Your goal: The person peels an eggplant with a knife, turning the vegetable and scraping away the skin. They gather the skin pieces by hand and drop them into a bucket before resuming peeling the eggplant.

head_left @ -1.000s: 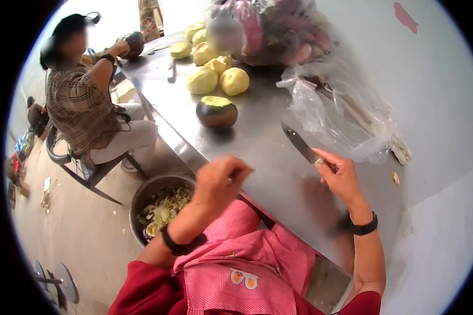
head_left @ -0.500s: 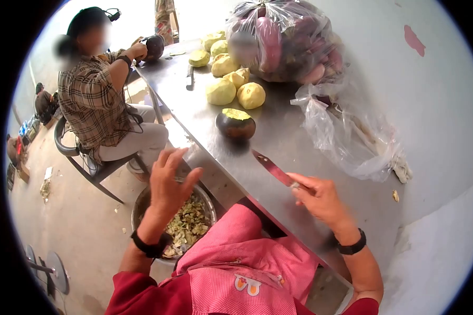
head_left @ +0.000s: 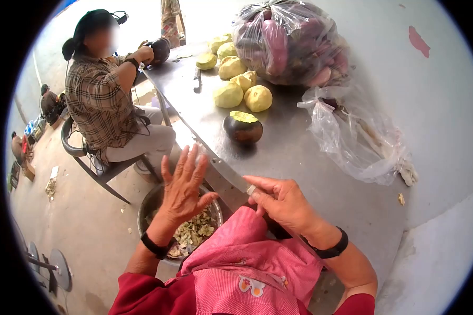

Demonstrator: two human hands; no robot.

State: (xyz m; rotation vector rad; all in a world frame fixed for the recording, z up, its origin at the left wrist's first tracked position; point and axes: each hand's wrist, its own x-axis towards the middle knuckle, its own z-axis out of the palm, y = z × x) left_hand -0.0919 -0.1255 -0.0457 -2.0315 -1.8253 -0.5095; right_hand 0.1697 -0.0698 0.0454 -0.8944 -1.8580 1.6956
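Note:
My right hand (head_left: pixel 286 205) is closed around the handle of a knife (head_left: pixel 231 173), whose blade slants up and left over the table edge. Close to the blade's tip, my left hand (head_left: pixel 186 186) holds nothing, its fingers spread with the back of the hand toward me. Beyond the knife sits a dark round eggplant (head_left: pixel 243 130), its top cut away to pale green flesh. Several peeled eggplants (head_left: pixel 227 94) lie behind it. Below my left hand stands a metal basin (head_left: pixel 142 210) holding peel scraps (head_left: pixel 193 231).
A large clear bag of purple eggplants (head_left: pixel 294 47) and a crumpled plastic bag (head_left: pixel 357 139) lie on the metal table (head_left: pixel 305 163). A second knife (head_left: pixel 197 81) rests near the far edge. At left, a seated person (head_left: pixel 97 100) holds a dark eggplant (head_left: pixel 158 51).
My right hand has moved left with the knife, bringing its blade over the table edge near my left hand. My left hand has shifted slightly right. The view has shifted a little.

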